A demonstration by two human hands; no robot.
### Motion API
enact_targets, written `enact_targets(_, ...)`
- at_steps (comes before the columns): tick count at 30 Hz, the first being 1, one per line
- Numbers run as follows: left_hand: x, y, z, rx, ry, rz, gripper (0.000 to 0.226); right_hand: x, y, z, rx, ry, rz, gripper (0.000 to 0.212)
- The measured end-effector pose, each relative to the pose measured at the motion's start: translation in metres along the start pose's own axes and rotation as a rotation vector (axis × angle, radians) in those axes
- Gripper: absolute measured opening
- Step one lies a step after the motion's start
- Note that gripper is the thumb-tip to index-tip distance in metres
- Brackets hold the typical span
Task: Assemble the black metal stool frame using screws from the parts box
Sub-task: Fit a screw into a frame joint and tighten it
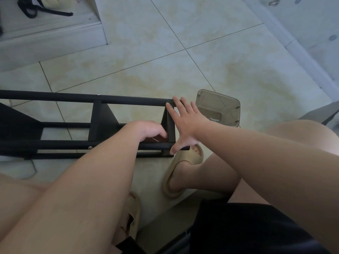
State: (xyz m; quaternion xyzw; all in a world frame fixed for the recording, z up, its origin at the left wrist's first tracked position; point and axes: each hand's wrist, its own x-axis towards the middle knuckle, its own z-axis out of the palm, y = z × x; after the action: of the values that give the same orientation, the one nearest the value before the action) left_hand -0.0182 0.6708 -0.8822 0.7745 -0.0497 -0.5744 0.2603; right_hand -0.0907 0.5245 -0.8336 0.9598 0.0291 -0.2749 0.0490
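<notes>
The black metal stool frame [77, 123] lies on its side on the tiled floor, its legs running left to right. My right hand [183, 123] is spread flat over the frame's right end, fingertips on the far leg near a screw head [170, 98] and thumb on the near leg. My left hand [148, 130] reaches inside the frame by the right cross plate, fingers curled down; whether it holds something is hidden. The clear plastic parts box [218, 107] sits on the floor just right of the frame.
A white low step with a black strap [45, 12] lies at the top left. A white wall base runs along the right. My feet in beige slippers [181, 173] stand below the frame's right end, with my knees on both sides.
</notes>
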Motion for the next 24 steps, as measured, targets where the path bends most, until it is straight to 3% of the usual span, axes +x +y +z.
enact_targets(5, 0.0038, 0.0006, -0.0004, 0.085, 0.002, 0.053, 0.031, -0.0009, 0.0003, -0.0001, -0.004, 0.005, -0.001, 0.162)
enact_targets(13, 0.0026, -0.0015, -0.0010, -0.022, -0.051, 0.059, 0.027, -0.0019, -0.0006, -0.0004, -0.008, 0.007, 0.003, 0.161)
enact_targets(19, 0.0064, 0.0013, 0.0006, 0.094, -0.006, 0.071, 0.035, -0.0032, -0.0015, -0.0030, -0.001, 0.001, 0.003, 0.160)
enact_targets(24, 0.0051, -0.0011, -0.0013, -0.003, -0.024, 0.045, 0.027, -0.0038, -0.0018, -0.0047, -0.003, -0.011, 0.005, 0.160)
